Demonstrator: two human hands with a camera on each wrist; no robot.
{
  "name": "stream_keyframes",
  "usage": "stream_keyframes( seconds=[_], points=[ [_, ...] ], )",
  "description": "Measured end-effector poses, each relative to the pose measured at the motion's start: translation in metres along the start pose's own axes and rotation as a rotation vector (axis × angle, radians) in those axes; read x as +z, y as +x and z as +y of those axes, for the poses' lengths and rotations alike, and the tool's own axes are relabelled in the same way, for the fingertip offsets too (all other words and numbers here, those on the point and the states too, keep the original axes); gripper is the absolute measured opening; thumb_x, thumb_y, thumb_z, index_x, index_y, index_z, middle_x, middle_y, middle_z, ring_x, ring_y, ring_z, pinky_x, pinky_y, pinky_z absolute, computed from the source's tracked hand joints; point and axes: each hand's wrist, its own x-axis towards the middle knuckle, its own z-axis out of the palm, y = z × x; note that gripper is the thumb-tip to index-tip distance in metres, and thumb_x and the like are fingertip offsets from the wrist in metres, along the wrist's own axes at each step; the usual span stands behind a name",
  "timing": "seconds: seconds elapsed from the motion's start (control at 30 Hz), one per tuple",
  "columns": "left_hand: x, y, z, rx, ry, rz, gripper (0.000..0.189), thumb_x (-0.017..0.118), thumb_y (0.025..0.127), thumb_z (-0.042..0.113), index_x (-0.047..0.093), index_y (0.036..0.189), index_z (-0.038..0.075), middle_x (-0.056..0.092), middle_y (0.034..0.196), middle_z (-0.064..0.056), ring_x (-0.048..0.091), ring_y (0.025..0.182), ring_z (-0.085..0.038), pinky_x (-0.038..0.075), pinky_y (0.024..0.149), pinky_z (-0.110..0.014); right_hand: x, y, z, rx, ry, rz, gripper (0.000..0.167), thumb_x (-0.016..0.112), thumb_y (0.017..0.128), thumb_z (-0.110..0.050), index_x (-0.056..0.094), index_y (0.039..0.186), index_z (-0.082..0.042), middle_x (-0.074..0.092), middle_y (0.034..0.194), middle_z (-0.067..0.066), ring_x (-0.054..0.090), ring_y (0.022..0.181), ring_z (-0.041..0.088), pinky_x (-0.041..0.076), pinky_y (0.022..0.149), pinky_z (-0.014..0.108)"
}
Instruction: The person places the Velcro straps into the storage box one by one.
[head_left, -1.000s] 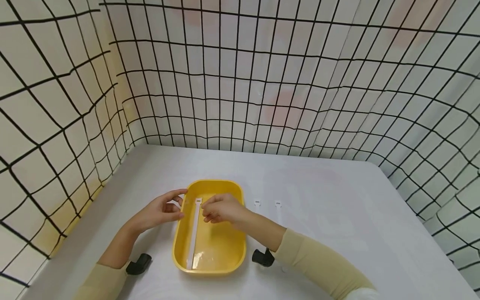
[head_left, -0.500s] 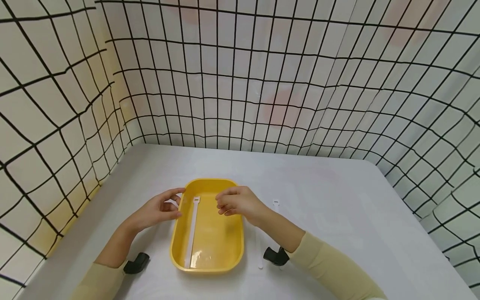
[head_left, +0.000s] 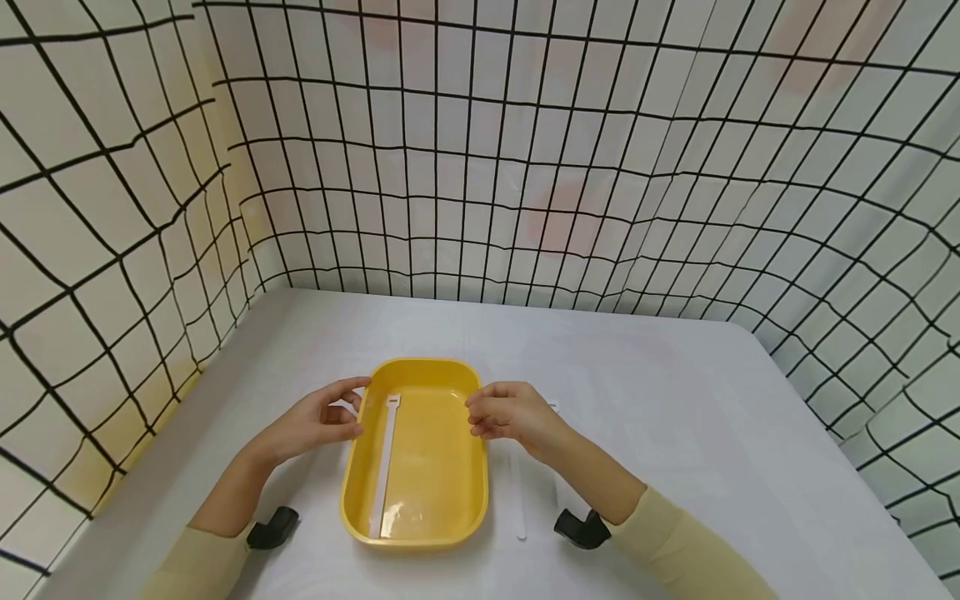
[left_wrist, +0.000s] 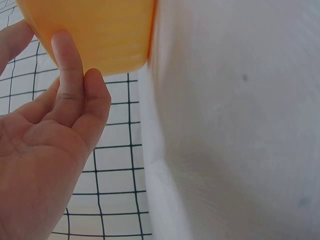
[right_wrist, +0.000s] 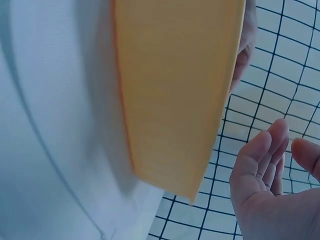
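Observation:
A yellow tray [head_left: 431, 533] stands on the white table. Inside along its left side lies a white strap [head_left: 384, 467] with a slotted head. My left hand [head_left: 315, 421] is at the tray's left rim, its fingers loosely bent; in the left wrist view its fingertips [left_wrist: 67, 47] lie against the outer wall. Above the right rim is my right hand [head_left: 517, 417], with loosely bent fingers and nothing visible between them. In the right wrist view, this hand [right_wrist: 270, 185] is apart from the tray wall.
Right of the tray a second white strap [head_left: 518, 500] lies on the table [head_left: 712, 433], partly under my right hand. The head of a third strap [head_left: 554, 406] shows beyond my wrist. Black grid netting [head_left: 465, 167] surrounds the table's back and sides.
My right hand has moved right, from over the middle of the tray to above its right rim, uncovering the tray floor. The left hand has stayed at the left rim.

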Motion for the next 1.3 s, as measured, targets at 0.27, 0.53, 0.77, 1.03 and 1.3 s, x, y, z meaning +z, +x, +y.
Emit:
stream_keyframes(
  seconds=[0.27,0.53,0.77,1.03,1.3],
  points=[
    [-0.001,0.000,0.001,-0.009,0.003,0.006,0.068,0.069,0.089,0.002,0.031,0.144,-0.011,0.048,0.112,-0.025,0.062,0.087,-0.020,0.052,0.076,-0.024,-0.017,-0.008,0.010,0.006,-0.023,0.013,0.032,0.063,0.090,-0.009,0.057,0.109,0.017,0.066,0.084,0.013,0.064,0.071,0.016,0.055,0.072,0.028],
    [0.000,0.001,0.001,-0.007,0.004,0.006,0.068,0.068,0.089,0.001,0.031,0.144,-0.011,0.048,0.112,-0.026,0.062,0.087,-0.020,0.053,0.077,-0.025,-0.034,-0.014,0.020,0.008,0.006,0.061,0.024,0.062,0.090,-0.007,0.060,0.104,0.012,0.065,0.082,0.009,0.066,0.071,0.014,0.055,0.072,0.026],
    [0.000,0.000,0.001,-0.019,0.024,0.016,0.067,0.068,0.089,0.001,0.032,0.144,-0.010,0.049,0.111,-0.025,0.061,0.086,-0.022,0.053,0.076,-0.025,-0.044,-0.015,0.028,0.014,0.062,0.091,0.029,0.062,0.089,-0.004,0.058,0.110,0.016,0.065,0.079,0.006,0.066,0.067,0.012,0.055,0.068,0.024],
    [0.000,0.000,0.001,-0.025,0.026,0.020,0.067,0.069,0.089,0.001,0.032,0.144,-0.009,0.049,0.111,-0.025,0.061,0.085,-0.021,0.052,0.076,-0.025,-0.057,-0.016,0.036,0.026,0.018,0.160,0.031,0.061,0.091,-0.006,0.055,0.111,0.017,0.063,0.080,0.006,0.064,0.068,0.013,0.054,0.069,0.024],
    [0.000,0.000,0.002,-0.030,0.030,0.023,0.068,0.069,0.089,0.002,0.032,0.144,-0.009,0.049,0.111,-0.023,0.061,0.085,-0.021,0.052,0.077,-0.025,-0.070,-0.021,0.039,0.040,0.007,0.195,0.030,0.059,0.090,-0.004,0.055,0.111,0.018,0.063,0.080,0.005,0.064,0.068,0.011,0.054,0.068,0.024]
  ],
)
